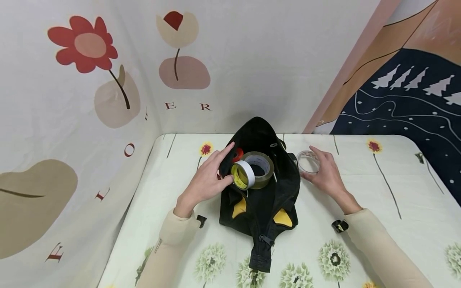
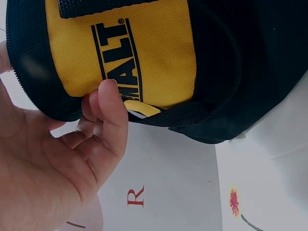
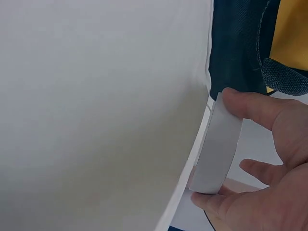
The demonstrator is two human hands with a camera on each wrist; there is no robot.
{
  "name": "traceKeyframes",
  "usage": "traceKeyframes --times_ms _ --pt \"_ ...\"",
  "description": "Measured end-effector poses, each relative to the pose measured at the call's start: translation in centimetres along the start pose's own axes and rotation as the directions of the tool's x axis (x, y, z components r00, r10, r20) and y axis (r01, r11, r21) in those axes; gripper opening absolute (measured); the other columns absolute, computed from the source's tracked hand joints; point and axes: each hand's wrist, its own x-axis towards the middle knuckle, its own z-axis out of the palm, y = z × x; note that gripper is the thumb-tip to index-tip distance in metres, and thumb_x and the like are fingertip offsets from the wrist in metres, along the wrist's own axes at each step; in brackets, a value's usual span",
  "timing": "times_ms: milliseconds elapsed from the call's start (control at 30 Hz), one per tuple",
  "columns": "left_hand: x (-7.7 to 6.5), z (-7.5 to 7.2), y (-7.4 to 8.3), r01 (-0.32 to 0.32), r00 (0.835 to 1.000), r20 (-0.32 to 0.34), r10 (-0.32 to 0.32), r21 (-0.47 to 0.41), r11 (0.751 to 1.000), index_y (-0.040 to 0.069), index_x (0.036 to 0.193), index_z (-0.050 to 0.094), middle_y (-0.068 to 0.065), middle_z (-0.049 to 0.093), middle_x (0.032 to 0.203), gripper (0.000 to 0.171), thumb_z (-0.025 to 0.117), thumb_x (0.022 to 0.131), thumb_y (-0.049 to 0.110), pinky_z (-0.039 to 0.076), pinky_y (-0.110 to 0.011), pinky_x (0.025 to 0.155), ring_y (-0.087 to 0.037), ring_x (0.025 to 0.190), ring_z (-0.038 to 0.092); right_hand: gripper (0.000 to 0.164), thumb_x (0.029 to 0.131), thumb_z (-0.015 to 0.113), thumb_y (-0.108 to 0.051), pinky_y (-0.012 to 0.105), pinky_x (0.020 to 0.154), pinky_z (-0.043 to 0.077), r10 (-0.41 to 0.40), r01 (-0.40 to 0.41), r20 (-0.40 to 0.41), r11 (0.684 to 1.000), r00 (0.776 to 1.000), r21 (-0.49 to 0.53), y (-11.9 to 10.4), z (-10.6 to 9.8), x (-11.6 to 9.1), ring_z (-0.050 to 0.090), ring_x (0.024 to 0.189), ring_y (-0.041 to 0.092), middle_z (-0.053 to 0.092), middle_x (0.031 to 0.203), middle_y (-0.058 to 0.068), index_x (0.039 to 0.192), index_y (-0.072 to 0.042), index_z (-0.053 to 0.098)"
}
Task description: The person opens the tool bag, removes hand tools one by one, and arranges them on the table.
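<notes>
A black tool bag [image 1: 261,204] with yellow panels stands on the table, its mouth spread wide. My left hand [image 1: 203,180] grips the bag's left rim, fingers against the yellow lettered panel [image 2: 166,53] in the left wrist view. Close by the left thumb, a white-and-yellow tape roll [image 1: 248,175] leans on a larger brown tape roll [image 1: 265,182] in the bag's mouth. Behind them shows part of a red object [image 1: 238,154]. To the bag's right, my right hand [image 1: 328,176] holds a clear tape roll [image 3: 219,144] by its edges, thumb and fingers on opposite sides.
A floral cloth [image 1: 360,188] covers the table. The bag's black strap [image 1: 260,260] with a buckle trails toward the near side. Printed fabric [image 1: 252,52] hangs behind the table and along its left.
</notes>
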Motion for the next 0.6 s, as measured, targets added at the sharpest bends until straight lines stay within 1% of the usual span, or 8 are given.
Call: traceKeyframes --times_ms 67,100,167,233,300,333,433,600 --pt "-0.05 0.01 0.04 0.003 1.000 -0.001 -0.003 0.003 1.000 0.020 0.177 0.033 -0.022 0.054 0.154 0.087 0.064 0.095 0.022 0.049 -0.039 0.071 -0.026 0.071 0.057 0.094 0.087 0.091 -0.003 0.074 0.114 0.038 0.003 -0.003 0.016 1.000 1.000 -0.001 0.03 0.06 0.06 0.043 0.143 0.058 0.042 0.152 0.042 0.166 0.004 0.040" --pt "-0.09 0.00 0.04 0.002 1.000 -0.005 -0.002 0.005 1.000 0.020 0.176 0.034 -0.023 0.053 0.155 0.087 0.064 0.095 0.022 0.049 -0.039 0.071 -0.028 0.081 0.062 0.094 0.087 0.091 -0.004 0.074 0.115 0.038 0.004 -0.004 0.024 1.000 1.000 -0.004 0.04 0.09 0.08 0.042 0.143 0.058 0.042 0.152 0.042 0.166 0.004 0.040" --pt "-0.15 -0.03 0.14 0.004 1.000 -0.004 -0.004 0.003 1.000 0.020 0.177 0.034 -0.023 0.054 0.154 0.087 0.064 0.095 0.022 0.049 -0.039 0.072 -0.032 0.084 0.063 0.094 0.088 0.091 -0.004 0.074 0.115 0.039 -0.002 0.002 0.034 1.000 0.999 -0.011 0.17 0.19 0.11 0.042 0.144 0.058 0.042 0.152 0.042 0.166 0.005 0.040" --pt "-0.19 -0.03 0.18 0.007 1.000 -0.005 -0.007 -0.001 1.000 0.021 0.177 0.034 -0.024 0.050 0.161 0.087 0.064 0.095 0.022 0.049 -0.040 0.072 -0.031 0.083 0.063 0.094 0.088 0.091 -0.005 0.074 0.115 0.038 0.001 0.000 0.049 1.000 0.999 -0.018 0.29 0.25 0.16 0.042 0.144 0.058 0.042 0.152 0.043 0.166 0.005 0.040" --pt "-0.18 -0.03 0.18 0.002 1.000 -0.006 -0.002 0.000 1.000 0.020 0.177 0.034 -0.023 0.054 0.154 0.087 0.064 0.095 0.021 0.049 -0.040 0.071 -0.027 0.080 0.062 0.095 0.088 0.091 -0.006 0.074 0.115 0.039 0.006 -0.004 0.062 1.000 0.998 -0.025 0.45 0.30 0.19 0.042 0.143 0.058 0.042 0.152 0.043 0.166 0.006 0.039" --pt "-0.17 -0.02 0.20 0.001 1.000 -0.004 -0.001 0.000 1.000 0.020 0.177 0.033 -0.022 0.055 0.150 0.087 0.064 0.095 0.021 0.049 -0.040 0.071 -0.023 0.071 0.056 0.095 0.088 0.091 -0.006 0.074 0.115 0.038 0.010 -0.008 0.068 1.000 0.998 -0.027 0.52 0.32 0.22 0.042 0.143 0.059 0.042 0.152 0.044 0.166 0.006 0.039" --pt "-0.12 0.00 0.18 -0.007 1.000 -0.006 0.007 0.007 1.000 0.019 0.176 0.034 -0.019 0.058 0.139 0.087 0.065 0.095 0.020 0.049 -0.039 0.070 -0.017 0.071 0.053 0.096 0.088 0.092 -0.006 0.074 0.115 0.038 0.021 -0.018 0.091 0.999 0.996 -0.034 0.66 0.37 0.24 0.042 0.143 0.059 0.040 0.152 0.044 0.167 0.006 0.038" --pt "-0.08 -0.06 0.23 -0.011 1.000 -0.007 0.011 0.010 1.000 0.019 0.177 0.034 -0.017 0.058 0.126 0.087 0.065 0.095 0.020 0.050 -0.039 0.071 -0.018 0.074 0.053 0.099 0.087 0.092 -0.007 0.074 0.113 0.040 0.034 -0.029 0.115 0.999 0.993 -0.045 0.58 0.42 0.19 0.044 0.139 0.060 0.038 0.152 0.044 0.168 0.005 0.036"
